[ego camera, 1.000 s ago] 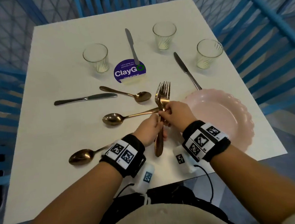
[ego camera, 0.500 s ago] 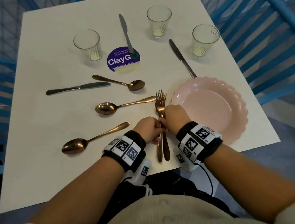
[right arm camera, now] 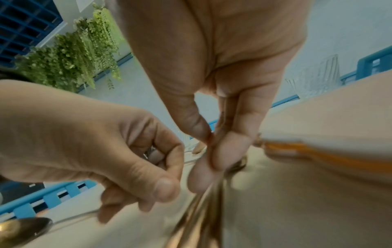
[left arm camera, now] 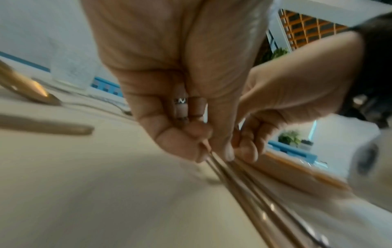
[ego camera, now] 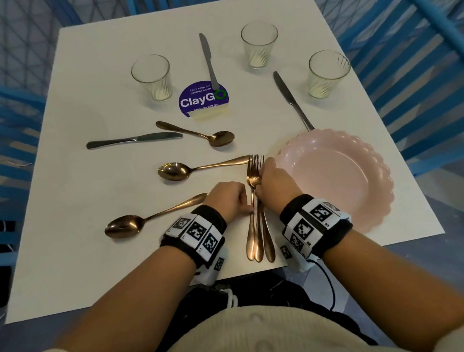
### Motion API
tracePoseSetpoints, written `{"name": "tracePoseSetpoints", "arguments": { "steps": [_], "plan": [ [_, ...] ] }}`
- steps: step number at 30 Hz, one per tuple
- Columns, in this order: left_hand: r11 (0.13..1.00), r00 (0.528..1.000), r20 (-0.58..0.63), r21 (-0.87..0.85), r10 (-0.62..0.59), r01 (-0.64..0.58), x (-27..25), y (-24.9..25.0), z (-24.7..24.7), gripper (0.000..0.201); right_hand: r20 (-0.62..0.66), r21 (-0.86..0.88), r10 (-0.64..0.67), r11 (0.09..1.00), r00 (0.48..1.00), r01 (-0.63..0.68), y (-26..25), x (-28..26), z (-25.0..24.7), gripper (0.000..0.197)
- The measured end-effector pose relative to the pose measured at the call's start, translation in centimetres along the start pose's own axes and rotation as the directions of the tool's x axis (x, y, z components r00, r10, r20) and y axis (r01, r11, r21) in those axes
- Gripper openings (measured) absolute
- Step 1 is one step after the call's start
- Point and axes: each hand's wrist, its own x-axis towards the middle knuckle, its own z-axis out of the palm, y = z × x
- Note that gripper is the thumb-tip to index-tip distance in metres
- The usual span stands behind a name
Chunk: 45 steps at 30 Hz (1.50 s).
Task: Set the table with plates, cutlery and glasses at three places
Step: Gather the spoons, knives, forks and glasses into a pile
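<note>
Three copper forks (ego camera: 257, 224) lie bundled on the white table (ego camera: 91, 244) near its front edge, tines pointing away, handle ends slightly fanned. My left hand (ego camera: 245, 204) pinches a handle between thumb and curled fingers (left arm camera: 192, 134). From the other side, my right hand (ego camera: 262, 183) pinches the forks near their necks with thumb and forefinger (right arm camera: 229, 146). A pink scalloped plate (ego camera: 338, 183) lies just right of the forks. Three copper spoons (ego camera: 156, 219) (ego camera: 196, 169) (ego camera: 199, 132), three steel knives (ego camera: 135, 140) (ego camera: 209, 60) (ego camera: 293, 100) and three glasses (ego camera: 151, 79) (ego camera: 260, 44) (ego camera: 328, 73) are scattered further back.
A round purple ClayGo sticker (ego camera: 203, 101) marks the table centre, under one knife's handle. Blue slatted chairs (ego camera: 429, 102) stand on the left, right and far sides. The plate's near rim overhangs the table's right front corner.
The forks, held raised over the table a second ago, have come down and toward me. They now lie flat by the front edge, still between both hands.
</note>
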Motion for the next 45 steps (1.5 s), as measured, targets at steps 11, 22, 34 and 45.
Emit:
{"name": "tracePoseSetpoints", "arguments": {
  "steps": [11,22,34,45],
  "plan": [
    [0.933,0.955,-0.18,0.23,-0.238,0.276,-4.3,-9.8,-5.5,0.02,0.049,-0.118,-0.302,0.945,0.952,0.306,-6.5,4.1,1.6,0.043],
    [0.92,0.985,-0.027,0.354,-0.169,0.168,-4.0,-11.3,-4.9,0.021,0.249,-0.464,-0.179,0.84,0.952,0.279,-8.3,7.5,3.0,0.027],
    [0.925,0.993,-0.067,0.363,-0.096,0.114,-3.2,-12.1,-6.0,0.019,0.042,-0.092,-0.374,0.922,0.926,0.377,-10.4,7.5,2.0,0.022],
    [0.797,0.879,-0.339,0.599,0.335,-0.073,-3.7,-10.5,-8.7,0.023,0.092,-0.024,-0.317,0.947,0.944,0.32,-12.3,5.1,0.7,0.028]
  ]
}}
